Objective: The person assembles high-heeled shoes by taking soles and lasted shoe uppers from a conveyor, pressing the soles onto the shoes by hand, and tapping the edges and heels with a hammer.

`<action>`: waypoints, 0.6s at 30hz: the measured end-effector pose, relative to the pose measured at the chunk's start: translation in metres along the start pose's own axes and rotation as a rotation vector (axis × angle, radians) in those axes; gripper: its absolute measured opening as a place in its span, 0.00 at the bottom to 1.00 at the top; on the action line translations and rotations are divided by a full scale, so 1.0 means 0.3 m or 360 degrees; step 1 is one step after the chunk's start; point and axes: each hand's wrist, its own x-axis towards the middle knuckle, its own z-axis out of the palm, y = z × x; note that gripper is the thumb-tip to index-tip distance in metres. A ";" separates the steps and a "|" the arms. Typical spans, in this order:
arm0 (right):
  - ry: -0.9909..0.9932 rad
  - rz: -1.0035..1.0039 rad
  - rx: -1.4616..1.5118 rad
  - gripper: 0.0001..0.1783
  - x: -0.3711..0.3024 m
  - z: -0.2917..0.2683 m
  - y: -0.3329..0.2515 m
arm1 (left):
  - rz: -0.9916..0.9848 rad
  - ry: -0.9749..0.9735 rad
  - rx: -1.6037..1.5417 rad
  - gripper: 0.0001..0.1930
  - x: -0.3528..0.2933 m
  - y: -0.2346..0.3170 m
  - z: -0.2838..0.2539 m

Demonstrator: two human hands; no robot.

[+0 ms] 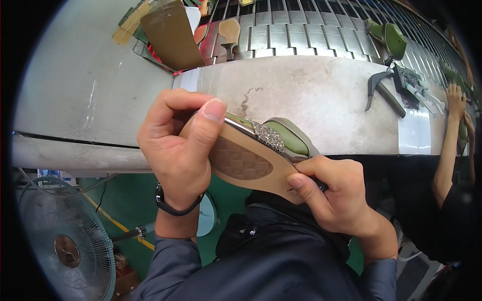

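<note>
Between my two hands, in front of the bench edge, a shoe is tilted with its tan patterned sole turned toward me. A glittery band crosses its top, and a green last shows inside. My left hand grips the toe end, thumb near the sole's edge and fingers hidden behind. With my right hand I hold the heel end, thumb on the sole and fingers behind. A black wristband is on my left wrist.
Pincers and a dark box with syringe-like tubes lie at right on the bench. Beyond runs a slatted metal conveyor with more shoes. A co-worker's hand is far right; a fan stands lower left.
</note>
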 end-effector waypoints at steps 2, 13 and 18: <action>0.0198 -0.0486 -0.0296 0.07 0.006 0.024 0.003 | -0.0053 0.0040 -0.0017 0.07 -0.007 -0.001 -0.001; 0.0307 -0.0533 -0.0274 0.13 0.039 0.045 0.040 | -0.0056 0.0077 -0.0134 0.06 -0.013 -0.001 0.007; 0.0227 -0.0525 -0.0321 0.08 0.038 0.004 0.030 | 0.0024 0.0043 0.0040 0.07 -0.010 -0.004 0.010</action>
